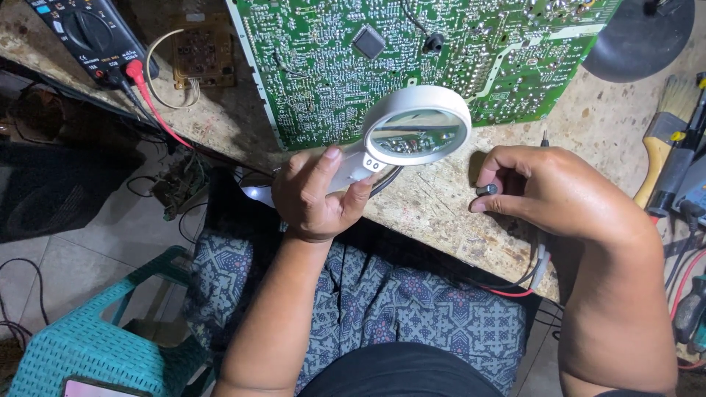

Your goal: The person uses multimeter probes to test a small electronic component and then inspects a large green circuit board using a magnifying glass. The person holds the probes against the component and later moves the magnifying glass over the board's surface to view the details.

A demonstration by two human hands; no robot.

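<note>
While the left hand (318,195) grips the magnifier (416,132), its handle stays mostly hidden. The right hand (548,187) pinches a small dark part (486,190), too tiny to identify.

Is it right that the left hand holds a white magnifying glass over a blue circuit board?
Not quite. In the head view the left hand does hold the white magnifying glass, but the circuit board under it is green, not blue.
</note>
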